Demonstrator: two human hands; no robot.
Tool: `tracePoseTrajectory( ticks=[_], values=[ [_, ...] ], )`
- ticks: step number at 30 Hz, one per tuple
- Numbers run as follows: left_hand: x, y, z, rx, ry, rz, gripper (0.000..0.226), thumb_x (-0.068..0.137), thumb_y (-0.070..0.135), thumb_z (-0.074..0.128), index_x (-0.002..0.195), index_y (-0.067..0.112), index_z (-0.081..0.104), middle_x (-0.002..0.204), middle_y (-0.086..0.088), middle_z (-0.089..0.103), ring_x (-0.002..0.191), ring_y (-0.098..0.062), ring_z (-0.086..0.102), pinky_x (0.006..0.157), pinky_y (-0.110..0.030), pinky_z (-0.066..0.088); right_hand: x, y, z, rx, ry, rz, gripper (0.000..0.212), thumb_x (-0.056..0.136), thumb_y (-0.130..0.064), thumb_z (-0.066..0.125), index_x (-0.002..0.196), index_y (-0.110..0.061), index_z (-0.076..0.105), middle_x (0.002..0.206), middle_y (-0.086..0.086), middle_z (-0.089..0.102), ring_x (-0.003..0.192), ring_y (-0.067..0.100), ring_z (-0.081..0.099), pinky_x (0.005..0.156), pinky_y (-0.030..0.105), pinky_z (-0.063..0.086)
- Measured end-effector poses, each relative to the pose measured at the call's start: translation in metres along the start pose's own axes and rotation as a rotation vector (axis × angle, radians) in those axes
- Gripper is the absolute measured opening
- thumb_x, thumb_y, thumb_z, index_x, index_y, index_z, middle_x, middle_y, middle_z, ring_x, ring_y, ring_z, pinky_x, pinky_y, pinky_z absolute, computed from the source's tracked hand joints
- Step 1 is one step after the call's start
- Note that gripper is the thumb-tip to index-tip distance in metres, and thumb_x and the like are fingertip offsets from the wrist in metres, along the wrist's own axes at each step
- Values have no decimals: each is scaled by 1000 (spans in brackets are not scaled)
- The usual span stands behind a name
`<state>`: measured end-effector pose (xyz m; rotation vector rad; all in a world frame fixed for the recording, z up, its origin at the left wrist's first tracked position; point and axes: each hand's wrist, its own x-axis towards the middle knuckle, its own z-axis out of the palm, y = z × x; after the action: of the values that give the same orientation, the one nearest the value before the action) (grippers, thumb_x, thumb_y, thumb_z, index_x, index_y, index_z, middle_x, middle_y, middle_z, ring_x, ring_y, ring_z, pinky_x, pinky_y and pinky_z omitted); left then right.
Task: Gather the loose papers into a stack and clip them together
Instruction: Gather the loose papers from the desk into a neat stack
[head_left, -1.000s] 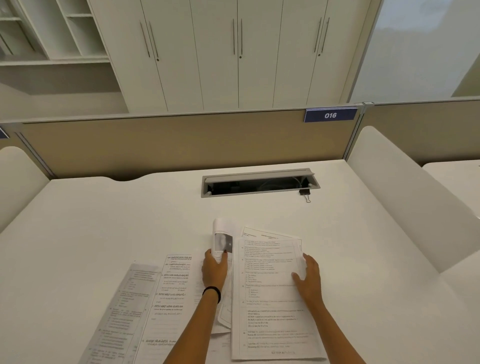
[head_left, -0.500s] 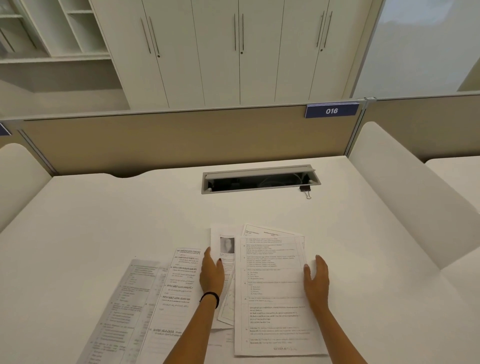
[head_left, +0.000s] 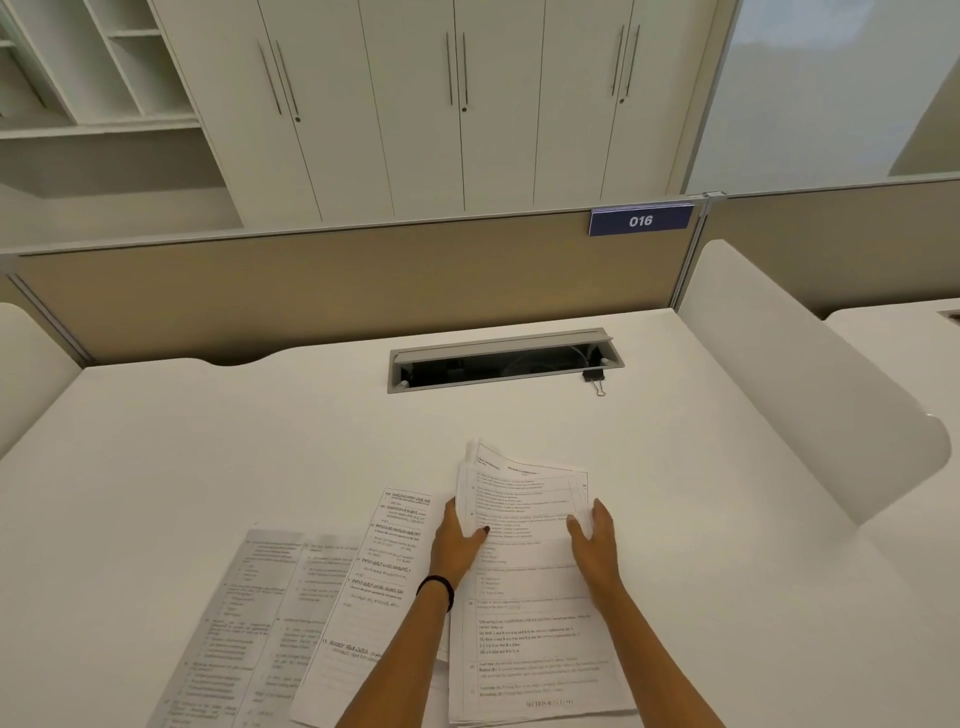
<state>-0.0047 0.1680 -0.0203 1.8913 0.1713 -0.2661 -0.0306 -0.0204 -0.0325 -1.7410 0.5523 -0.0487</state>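
On the worktop (head_left: 208, 441) nearside of the cable hatch (head_left: 504, 361), the paper stack (head_left: 524, 618) looks light, limp and prone to sliding, so it is best taken by its long edges, where the left hand (head_left: 460, 543) has its grip pinching one edge and the right hand (head_left: 596, 543) presses open-fingered on the other, with loose sheets (head_left: 363, 597) nearside-left of the hatch and the binder clip (head_left: 594, 376) at its right end.

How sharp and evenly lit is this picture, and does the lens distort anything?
Head view: soft, even light with no hard shadows on the white desk; the wide lens bows the partition and tilts the cabinet doors; print on the paper stack is blurred, while the 016 label is legible.
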Motion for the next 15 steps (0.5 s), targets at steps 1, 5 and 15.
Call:
tracePoseTrajectory(
  ticks=[1, 5, 15],
  values=[
    [0, -1, -2, -14, 0, 8, 59, 85, 11, 63, 136, 11, 33, 130, -10, 53, 105, -13, 50, 92, -26, 43, 1, 0, -2, 23, -8, 11, 59, 93, -20, 49, 144, -13, 20, 152, 7, 23, 139, 22, 24, 114, 37, 21],
    [1, 7, -11, -126, 3, 49, 58, 81, 9, 68, 132, 13, 39, 128, -7, 55, 106, -15, 54, 87, -22, 49, 4, -2, -13, 117, 27, 44, 58, 92, -13, 51, 143, -13, 23, 151, 9, 28, 137, 23, 30, 110, 37, 27],
    [-3, 67, -33, -272, 112, 224, 48, 82, 16, 67, 120, 22, 38, 115, -2, 58, 94, -15, 64, 59, -15, 56, 20, -37, -28, 226, -92, 63, 56, 84, -16, 64, 134, -10, 39, 131, 18, 51, 116, 30, 51, 95, 40, 43]
  ],
)
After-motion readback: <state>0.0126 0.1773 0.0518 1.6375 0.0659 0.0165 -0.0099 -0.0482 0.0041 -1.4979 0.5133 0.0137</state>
